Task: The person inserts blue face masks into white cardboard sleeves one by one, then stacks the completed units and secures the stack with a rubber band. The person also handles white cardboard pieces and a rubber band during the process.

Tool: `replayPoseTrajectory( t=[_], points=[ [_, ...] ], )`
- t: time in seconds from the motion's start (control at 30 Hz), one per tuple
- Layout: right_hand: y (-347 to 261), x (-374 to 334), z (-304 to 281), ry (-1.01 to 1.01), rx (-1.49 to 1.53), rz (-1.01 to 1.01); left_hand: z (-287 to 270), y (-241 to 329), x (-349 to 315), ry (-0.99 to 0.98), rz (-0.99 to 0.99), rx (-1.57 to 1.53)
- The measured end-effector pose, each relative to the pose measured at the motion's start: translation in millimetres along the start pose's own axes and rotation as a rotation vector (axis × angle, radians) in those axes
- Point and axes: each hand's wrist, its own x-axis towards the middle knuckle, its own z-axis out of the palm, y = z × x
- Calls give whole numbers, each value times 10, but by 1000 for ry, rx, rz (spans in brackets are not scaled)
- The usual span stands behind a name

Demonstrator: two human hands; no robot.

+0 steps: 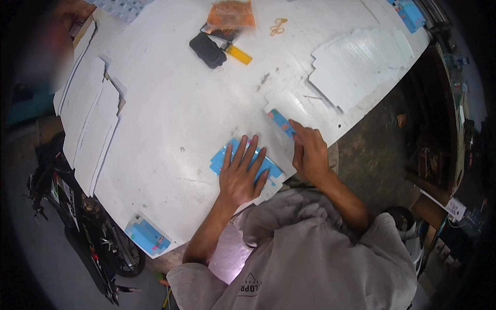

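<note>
Head view: our left hand [237, 183] lies fingers spread on a blue card [271, 168] along the white table [165, 113]'s near edge; our right hand [311, 155] pinches a blue strip [279, 120], tabletop stretching beyond.

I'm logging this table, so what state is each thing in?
Blue card: lying flat, partly covered
Left hand: spread on that card, palm down
Blue strip: slanted, one end partly hidden
Right hand: curled at the strip's end, grip unclear
Corner blue card: lying down
Left white sheets: overlapping
Right white card: lying flat
Orange packet: lying down, closure unclear
Yellow bands: loose, unstretched
Dark case: lying down
Yellow bar: lying flat
</note>
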Motion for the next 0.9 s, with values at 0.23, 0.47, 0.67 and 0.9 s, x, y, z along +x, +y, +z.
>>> replayPoseTrajectory(
  t=[0.23,0.47,0.67,0.9],
  points=[
    [-105,122,-8,98,-324,-138,189,54,155,28,-27,-77],
    [-39,42,-160,-4,156,242,248,159,387,-173,98,-6],
    [673,280,-369,229,-308,1,264,158,418,-98,96,-120],
    [98,-195,-255,214,-161,8,319,209,439,23,87,-57]
  ],
)
